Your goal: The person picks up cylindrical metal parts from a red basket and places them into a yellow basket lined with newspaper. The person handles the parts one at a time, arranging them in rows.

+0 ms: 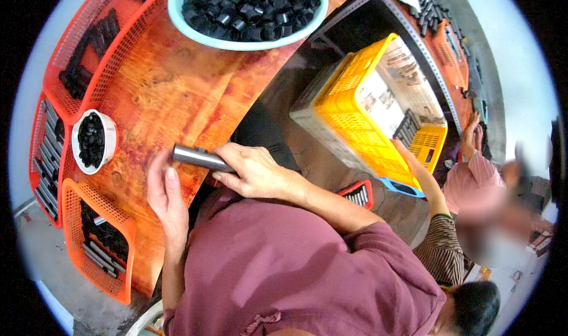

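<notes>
A black tube (198,157) is in the right hand (254,170), above the desk (160,87).
The right hand grips one end of it; the left hand (165,188), loosely spread, is at the other end, though whether it touches I cannot tell. A blue basin (248,45) and a white bowl (110,136) hold black pieces; printed paper (408,70), too small to read, lines the yellow crate (346,93).
</notes>
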The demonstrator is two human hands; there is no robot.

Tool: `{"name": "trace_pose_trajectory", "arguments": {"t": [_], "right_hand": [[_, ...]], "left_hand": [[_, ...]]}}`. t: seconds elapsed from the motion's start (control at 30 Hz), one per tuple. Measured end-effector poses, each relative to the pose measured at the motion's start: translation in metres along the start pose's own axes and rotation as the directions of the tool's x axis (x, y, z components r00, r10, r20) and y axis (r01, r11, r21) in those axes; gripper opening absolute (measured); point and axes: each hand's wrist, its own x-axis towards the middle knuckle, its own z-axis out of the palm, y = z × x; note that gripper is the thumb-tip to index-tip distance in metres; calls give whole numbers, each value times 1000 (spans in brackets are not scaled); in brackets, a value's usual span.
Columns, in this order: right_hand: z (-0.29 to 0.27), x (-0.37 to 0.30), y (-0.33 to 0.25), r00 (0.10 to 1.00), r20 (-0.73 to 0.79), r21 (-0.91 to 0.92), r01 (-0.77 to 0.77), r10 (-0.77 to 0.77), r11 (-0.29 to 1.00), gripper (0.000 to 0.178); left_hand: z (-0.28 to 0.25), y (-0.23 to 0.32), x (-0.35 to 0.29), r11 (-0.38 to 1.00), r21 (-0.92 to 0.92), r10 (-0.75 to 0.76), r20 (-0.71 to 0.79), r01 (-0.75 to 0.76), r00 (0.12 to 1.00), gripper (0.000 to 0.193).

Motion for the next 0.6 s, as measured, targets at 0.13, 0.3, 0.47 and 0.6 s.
{"name": "trace_pose_trajectory", "arguments": {"t": [0.13, 0.3, 0.47, 0.6], "right_hand": [[6, -16, -15, 994, -40, -125, 98, -103, 987, 32], [24, -6, -21, 999, 26, -108, 49, -47, 993, 38], [17, 25, -5, 999, 21, -118, -24, 26, 993, 44], [7, 91, 13, 995, -4, -119, 102, -103, 988, 44]], "left_hand": [[-19, -13, -41, 983, -112, -136, 75, 144, 988, 23], [-30, -56, -70, 992, -76, -85, 156, 98, 984, 24], [-35, -54, -62, 1000, -27, 2, 71, 0, 997, 21], [-30, -41, -50, 999, -38, -14, 53, 16, 999, 19]]}}
